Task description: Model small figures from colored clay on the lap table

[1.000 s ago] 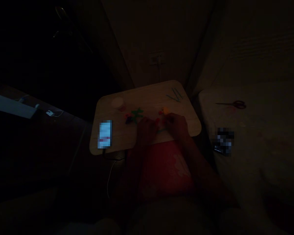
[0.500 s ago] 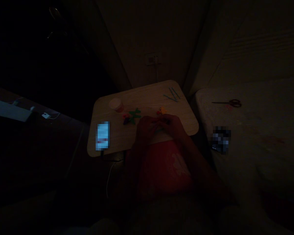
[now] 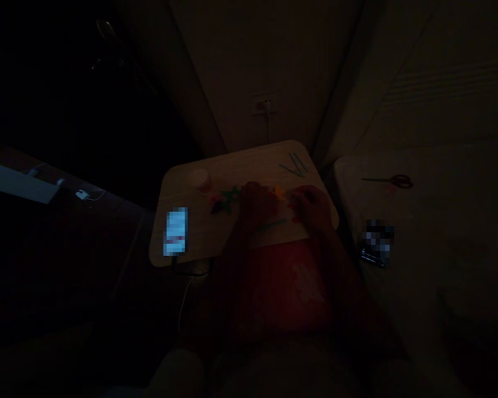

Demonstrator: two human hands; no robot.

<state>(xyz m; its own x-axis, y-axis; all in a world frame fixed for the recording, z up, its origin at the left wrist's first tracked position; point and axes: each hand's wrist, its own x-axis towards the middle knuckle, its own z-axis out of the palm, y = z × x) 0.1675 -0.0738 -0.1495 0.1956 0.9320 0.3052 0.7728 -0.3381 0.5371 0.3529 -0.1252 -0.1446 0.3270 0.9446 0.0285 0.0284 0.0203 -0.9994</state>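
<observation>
The scene is very dark. A small wooden lap table [image 3: 232, 243] stands in front of me. My left hand [image 3: 257, 204] rests on it near its middle, close to a green cut-out shape [image 3: 230, 194] with small red bits beside it. My right hand [image 3: 313, 207] lies further right, beside a small orange piece [image 3: 279, 191] and some red bits. A thin green stick [image 3: 273, 224] lies on the table between and just below the hands. The fingers of both hands are too dim to read.
A lit phone [image 3: 176, 231] lies at the table's left front with a white cable [image 3: 185, 298] below. A small round tub [image 3: 199, 178] and several green sticks [image 3: 293, 165] sit at the back. Scissors [image 3: 392, 180] and a dark device [image 3: 377, 243] lie on the bed at right.
My hands were together near the table's front edge; they have moved apart and further onto the table. The green stick now shows between them.
</observation>
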